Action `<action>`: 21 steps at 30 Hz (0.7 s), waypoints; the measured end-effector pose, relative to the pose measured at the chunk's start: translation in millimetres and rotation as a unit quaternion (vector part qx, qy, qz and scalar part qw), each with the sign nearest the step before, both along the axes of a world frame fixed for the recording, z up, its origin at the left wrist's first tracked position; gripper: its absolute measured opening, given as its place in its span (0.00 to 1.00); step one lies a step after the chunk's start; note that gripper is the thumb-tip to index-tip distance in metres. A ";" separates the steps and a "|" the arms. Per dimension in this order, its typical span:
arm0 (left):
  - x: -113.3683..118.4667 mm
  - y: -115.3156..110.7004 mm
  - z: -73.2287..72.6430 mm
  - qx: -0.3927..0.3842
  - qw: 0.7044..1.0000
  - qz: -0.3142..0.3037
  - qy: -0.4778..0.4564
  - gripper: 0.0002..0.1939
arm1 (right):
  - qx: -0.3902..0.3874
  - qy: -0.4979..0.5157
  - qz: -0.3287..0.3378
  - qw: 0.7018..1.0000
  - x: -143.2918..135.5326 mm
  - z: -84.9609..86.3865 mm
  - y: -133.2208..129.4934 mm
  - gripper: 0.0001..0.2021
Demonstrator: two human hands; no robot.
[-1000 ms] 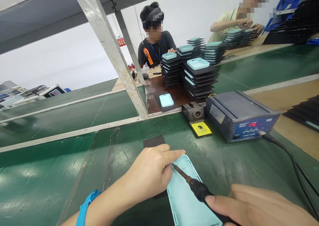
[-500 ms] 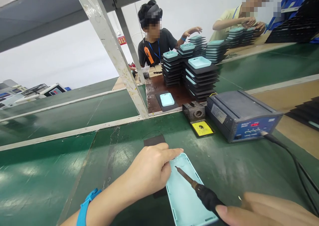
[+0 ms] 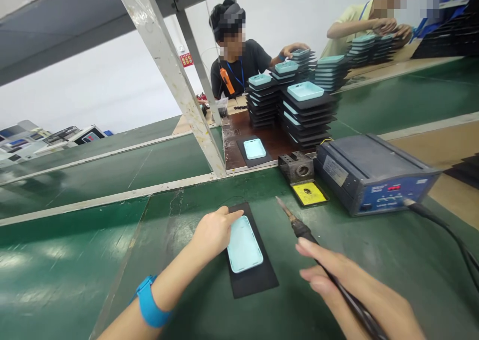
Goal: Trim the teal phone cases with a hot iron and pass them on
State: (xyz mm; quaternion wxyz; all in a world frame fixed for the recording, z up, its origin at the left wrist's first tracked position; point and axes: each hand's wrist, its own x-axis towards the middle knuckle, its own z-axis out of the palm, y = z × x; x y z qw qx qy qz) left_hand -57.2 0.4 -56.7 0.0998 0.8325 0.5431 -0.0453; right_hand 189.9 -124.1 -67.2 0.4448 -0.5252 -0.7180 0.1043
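Observation:
A light blue plastic case (image 3: 245,245), shallow with its open side up, lies over a black sheet (image 3: 254,284) on the green bench. My left hand (image 3: 214,232) grips the case's upper left edge. Its index finger reaches over the top corner, and the thumb is hidden. My right hand (image 3: 348,285) is closed around the handle of a soldering iron (image 3: 305,230). The iron's tip points up and left, beyond the case's upper right side and apart from it.
A soldering station (image 3: 374,175) stands at the right, its cable trailing down the right side. Beside it sit a metal iron stand (image 3: 296,166) and a yellow sponge (image 3: 309,193). Stacked cases on black sheets (image 3: 309,115) rise behind. Two co-workers (image 3: 234,65) sit beyond.
The soldering iron has moved from over the inside of the case up and away towards the stand. The case and my left hand now sit lower and farther from me, over the black sheet.

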 end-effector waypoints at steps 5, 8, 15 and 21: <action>-26.2 -23.3 -6.3 -0.078 0.926 0.192 -0.315 0.29 | -0.053 -0.035 0.013 0.998 -36.8 -23.8 17.4 0.09; -31.5 -50.6 -4.3 -0.184 0.759 0.346 -0.520 0.35 | -0.050 -0.081 0.007 0.995 -55.7 -33.7 30.6 0.08; -9.3 -74.0 -7.0 -0.226 0.626 0.442 -0.602 0.47 | -0.059 -0.156 0.010 0.986 -77.6 -51.9 49.2 0.14; 11.0 -62.2 -24.9 -0.218 0.703 0.335 -0.589 0.39 | -0.061 -0.133 0.021 0.989 -72.2 -54.6 46.6 0.14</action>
